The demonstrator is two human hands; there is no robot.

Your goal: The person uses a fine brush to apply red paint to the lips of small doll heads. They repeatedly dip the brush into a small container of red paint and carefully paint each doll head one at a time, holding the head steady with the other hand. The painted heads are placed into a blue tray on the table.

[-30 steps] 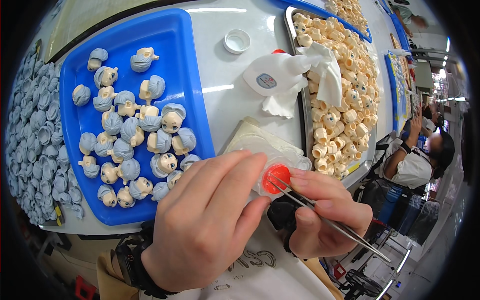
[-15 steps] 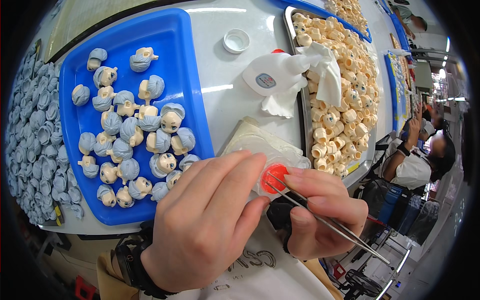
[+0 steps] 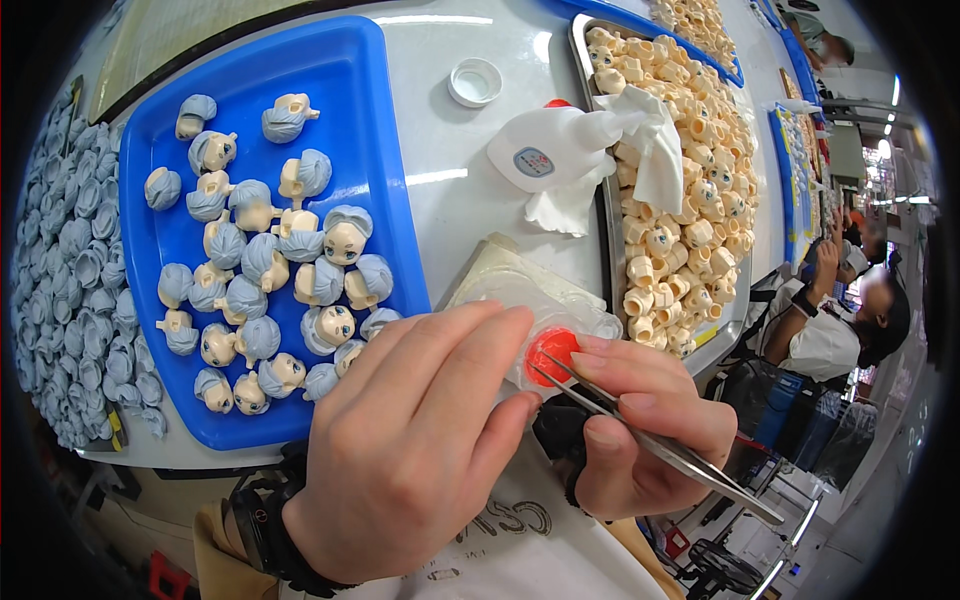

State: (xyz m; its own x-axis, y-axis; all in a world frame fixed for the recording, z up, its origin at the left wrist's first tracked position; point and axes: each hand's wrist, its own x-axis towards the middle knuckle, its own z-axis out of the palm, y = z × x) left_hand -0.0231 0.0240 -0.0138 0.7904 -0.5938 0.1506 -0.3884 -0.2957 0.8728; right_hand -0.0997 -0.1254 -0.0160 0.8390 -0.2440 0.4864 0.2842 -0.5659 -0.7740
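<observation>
Metal tweezers (image 3: 690, 462) are pinched in my right hand (image 3: 650, 430), closed around them. Their two slightly parted tips reach into the red round middle (image 3: 550, 356) of a small clear plastic dish (image 3: 603, 322). What the red is, I cannot make out. My left hand (image 3: 420, 430) holds the dish's left side, fingers above and thumb below; its palm side is hidden. Under the dish lies a pale folded pad (image 3: 500, 270). Beyond my left fingers, a blue tray (image 3: 395, 200) carries several doll heads (image 3: 345, 236) with grey-blue hair pieces.
A white squeeze bottle (image 3: 545, 150) lies by crumpled white tissue (image 3: 640, 140). Behind it stands a small white cap (image 3: 474, 82). At right, a metal tray (image 3: 590, 60) is heaped with bare doll heads (image 3: 690, 190). Grey-blue hair pieces (image 3: 80, 270) pile up at far left. Another person (image 3: 825, 320) sits at right.
The tweezers have turned slightly in my right hand, showing more of their broad arm, and their tips are a little farther apart. My left hand stays in place.
</observation>
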